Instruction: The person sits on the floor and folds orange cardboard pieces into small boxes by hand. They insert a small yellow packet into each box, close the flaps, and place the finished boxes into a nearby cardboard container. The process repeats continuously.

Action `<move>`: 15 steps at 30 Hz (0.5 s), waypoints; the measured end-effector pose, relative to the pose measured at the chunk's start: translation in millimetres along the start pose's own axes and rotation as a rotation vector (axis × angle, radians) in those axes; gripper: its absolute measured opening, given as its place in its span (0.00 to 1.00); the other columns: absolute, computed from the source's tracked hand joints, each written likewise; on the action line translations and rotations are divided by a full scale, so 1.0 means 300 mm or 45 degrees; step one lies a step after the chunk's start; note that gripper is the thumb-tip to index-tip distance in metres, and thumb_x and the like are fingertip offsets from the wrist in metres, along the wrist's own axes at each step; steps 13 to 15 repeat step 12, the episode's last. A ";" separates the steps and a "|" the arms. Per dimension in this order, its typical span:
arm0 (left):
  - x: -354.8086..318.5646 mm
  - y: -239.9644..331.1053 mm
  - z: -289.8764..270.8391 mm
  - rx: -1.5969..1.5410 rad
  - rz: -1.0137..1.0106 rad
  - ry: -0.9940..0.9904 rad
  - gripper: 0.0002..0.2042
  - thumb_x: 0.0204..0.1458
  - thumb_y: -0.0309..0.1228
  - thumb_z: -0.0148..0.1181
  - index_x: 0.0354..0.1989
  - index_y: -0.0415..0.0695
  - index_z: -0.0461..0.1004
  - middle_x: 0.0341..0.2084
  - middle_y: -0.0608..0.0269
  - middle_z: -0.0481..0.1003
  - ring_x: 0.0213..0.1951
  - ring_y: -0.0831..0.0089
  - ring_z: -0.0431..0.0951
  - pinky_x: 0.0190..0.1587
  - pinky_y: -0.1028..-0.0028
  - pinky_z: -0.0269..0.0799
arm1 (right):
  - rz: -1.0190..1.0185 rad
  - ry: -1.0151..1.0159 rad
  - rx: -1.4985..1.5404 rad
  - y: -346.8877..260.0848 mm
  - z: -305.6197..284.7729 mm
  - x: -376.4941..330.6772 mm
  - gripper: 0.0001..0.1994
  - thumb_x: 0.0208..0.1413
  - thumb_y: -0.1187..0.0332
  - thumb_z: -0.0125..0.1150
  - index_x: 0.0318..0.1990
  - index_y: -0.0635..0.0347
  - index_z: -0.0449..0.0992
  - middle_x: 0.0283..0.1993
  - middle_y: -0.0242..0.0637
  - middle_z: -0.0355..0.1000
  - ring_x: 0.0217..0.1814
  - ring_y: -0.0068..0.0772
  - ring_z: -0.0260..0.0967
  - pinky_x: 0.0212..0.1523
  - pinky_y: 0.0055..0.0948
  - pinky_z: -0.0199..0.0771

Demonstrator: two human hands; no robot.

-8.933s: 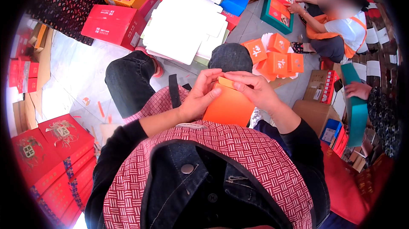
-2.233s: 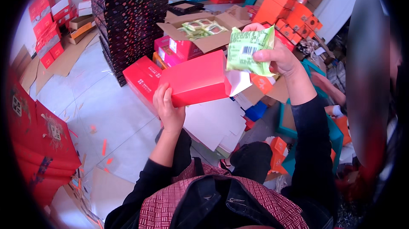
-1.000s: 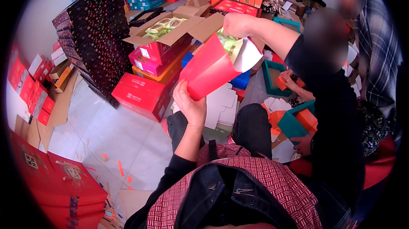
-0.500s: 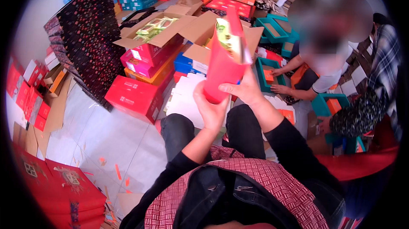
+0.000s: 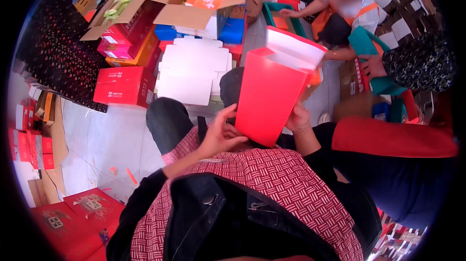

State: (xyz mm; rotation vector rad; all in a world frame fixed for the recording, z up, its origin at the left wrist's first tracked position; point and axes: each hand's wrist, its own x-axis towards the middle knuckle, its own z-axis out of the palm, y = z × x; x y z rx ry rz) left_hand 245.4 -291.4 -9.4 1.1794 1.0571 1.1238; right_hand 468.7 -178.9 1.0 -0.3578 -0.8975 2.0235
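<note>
A tall red cardboard box [image 5: 270, 97] with a white inside stands tilted above my lap, its top flap raised. My right hand [image 5: 298, 119] grips its right side, thumb up along the edge and the other fingers partly hidden behind it. At its lower left corner is my left hand [image 5: 221, 134], loosely curved, with thumb and fingertips against the edge. From this angle the box's contents are out of sight. Flat white cardboard blanks [image 5: 190, 69] lie stacked just beyond my knees.
An open carton [image 5: 182, 17] with orange packets stands beyond the blanks. A closed red carton [image 5: 124, 86] sits left of them. Dark flowered panels [image 5: 58, 62] lean at far left. Two other people sit at right, one [image 5: 358, 16] facing me, among teal trays [image 5: 365, 42].
The red box has come down and closer to my lap, turning its broad face toward me. My hands have shifted to its sides. The view has tilted and swung right.
</note>
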 end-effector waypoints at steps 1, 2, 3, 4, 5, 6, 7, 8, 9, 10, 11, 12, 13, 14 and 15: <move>-0.017 -0.005 -0.009 0.125 -0.096 -0.021 0.45 0.39 0.20 0.69 0.65 0.47 0.47 0.50 0.54 0.66 0.35 0.74 0.77 0.35 0.77 0.75 | 0.004 0.132 -0.076 0.031 -0.022 -0.009 0.29 0.55 0.61 0.56 0.60 0.67 0.57 0.57 0.40 0.63 0.60 0.32 0.59 0.58 0.33 0.61; -0.017 -0.037 -0.006 0.051 -0.153 -0.033 0.40 0.40 0.22 0.70 0.62 0.46 0.52 0.41 0.56 0.72 0.36 0.76 0.77 0.34 0.77 0.75 | 0.041 0.281 -0.150 0.069 -0.032 -0.054 0.27 0.59 0.60 0.51 0.61 0.67 0.56 0.57 0.40 0.63 0.60 0.32 0.59 0.58 0.32 0.60; 0.002 -0.043 0.001 0.127 -0.163 -0.095 0.39 0.41 0.24 0.69 0.62 0.46 0.52 0.38 0.55 0.73 0.35 0.77 0.76 0.36 0.76 0.74 | 0.031 0.404 -0.356 0.093 -0.039 -0.076 0.27 0.60 0.61 0.48 0.62 0.68 0.53 0.58 0.41 0.62 0.60 0.32 0.59 0.59 0.31 0.59; 0.015 -0.054 0.006 0.010 -0.260 -0.057 0.40 0.41 0.24 0.69 0.62 0.46 0.51 0.38 0.55 0.72 0.35 0.77 0.75 0.37 0.76 0.74 | 0.022 0.510 -0.568 0.101 -0.044 -0.062 0.27 0.62 0.61 0.46 0.63 0.68 0.51 0.59 0.42 0.61 0.61 0.32 0.58 0.59 0.31 0.59; 0.028 -0.060 0.010 -0.095 -0.342 -0.017 0.40 0.41 0.24 0.69 0.63 0.47 0.50 0.37 0.55 0.72 0.35 0.77 0.75 0.39 0.76 0.73 | 0.002 0.601 -0.785 0.101 -0.046 -0.050 0.27 0.63 0.61 0.43 0.65 0.68 0.48 0.59 0.43 0.60 0.61 0.32 0.58 0.59 0.30 0.58; 0.050 -0.039 0.021 -0.147 -0.381 0.019 0.42 0.41 0.24 0.69 0.64 0.48 0.49 0.38 0.54 0.71 0.35 0.76 0.75 0.39 0.75 0.73 | -0.071 0.552 -0.732 0.095 -0.042 -0.042 0.29 0.63 0.62 0.45 0.65 0.68 0.45 0.60 0.44 0.58 0.61 0.33 0.57 0.59 0.29 0.58; 0.065 -0.013 0.036 -0.197 -0.419 0.058 0.43 0.41 0.24 0.69 0.64 0.49 0.48 0.39 0.54 0.70 0.35 0.76 0.75 0.40 0.75 0.73 | -0.143 0.502 -0.678 0.086 -0.035 -0.039 0.31 0.62 0.62 0.46 0.66 0.67 0.42 0.61 0.45 0.57 0.62 0.33 0.57 0.59 0.29 0.58; 0.078 0.014 0.046 -0.250 -0.457 0.097 0.44 0.41 0.24 0.69 0.65 0.49 0.46 0.40 0.54 0.70 0.35 0.76 0.74 0.41 0.75 0.73 | -0.214 0.453 -0.627 0.067 -0.023 -0.032 0.33 0.61 0.63 0.48 0.67 0.67 0.39 0.62 0.46 0.56 0.62 0.33 0.56 0.59 0.28 0.58; 0.080 0.020 0.049 -0.253 -0.393 0.049 0.45 0.41 0.25 0.69 0.66 0.51 0.44 0.42 0.53 0.68 0.35 0.75 0.74 0.41 0.75 0.73 | -0.116 0.449 -0.603 0.047 -0.017 -0.023 0.35 0.61 0.63 0.49 0.67 0.66 0.38 0.62 0.46 0.54 0.62 0.34 0.56 0.59 0.28 0.58; 0.078 0.024 0.052 -0.256 -0.327 0.001 0.47 0.42 0.25 0.69 0.67 0.52 0.42 0.44 0.52 0.67 0.35 0.75 0.74 0.42 0.75 0.73 | -0.019 0.443 -0.578 0.025 -0.013 -0.009 0.36 0.60 0.63 0.50 0.68 0.65 0.36 0.63 0.47 0.53 0.63 0.34 0.56 0.59 0.28 0.58; 0.089 0.026 0.046 -0.248 -0.245 -0.045 0.48 0.42 0.26 0.69 0.68 0.53 0.40 0.46 0.51 0.66 0.36 0.75 0.74 0.42 0.75 0.73 | 0.061 0.426 -0.550 0.002 -0.008 0.016 0.38 0.59 0.63 0.52 0.68 0.64 0.35 0.64 0.47 0.51 0.63 0.35 0.55 0.59 0.29 0.58; 0.089 0.025 0.047 -0.246 -0.253 -0.044 0.48 0.42 0.26 0.69 0.68 0.53 0.40 0.46 0.51 0.66 0.36 0.75 0.74 0.42 0.75 0.73 | 0.119 0.451 -0.503 -0.014 0.007 0.031 0.40 0.58 0.57 0.54 0.68 0.63 0.35 0.66 0.47 0.49 0.65 0.38 0.52 0.63 0.34 0.53; 0.089 0.025 0.047 -0.246 -0.253 -0.044 0.48 0.42 0.26 0.69 0.68 0.53 0.40 0.46 0.51 0.66 0.36 0.75 0.74 0.42 0.75 0.73 | 0.119 0.451 -0.503 -0.014 0.007 0.031 0.40 0.58 0.57 0.54 0.68 0.63 0.35 0.66 0.47 0.49 0.65 0.38 0.52 0.63 0.34 0.53; 0.089 0.025 0.047 -0.246 -0.253 -0.044 0.48 0.42 0.26 0.69 0.68 0.53 0.40 0.46 0.51 0.66 0.36 0.75 0.74 0.42 0.75 0.73 | 0.119 0.451 -0.503 -0.014 0.007 0.031 0.40 0.58 0.57 0.54 0.68 0.63 0.35 0.66 0.47 0.49 0.65 0.38 0.52 0.63 0.34 0.53; 0.089 0.025 0.047 -0.246 -0.253 -0.044 0.48 0.42 0.26 0.69 0.68 0.53 0.40 0.46 0.51 0.66 0.36 0.75 0.74 0.42 0.75 0.73 | 0.119 0.451 -0.503 -0.014 0.007 0.031 0.40 0.58 0.57 0.54 0.68 0.63 0.35 0.66 0.47 0.49 0.65 0.38 0.52 0.63 0.34 0.53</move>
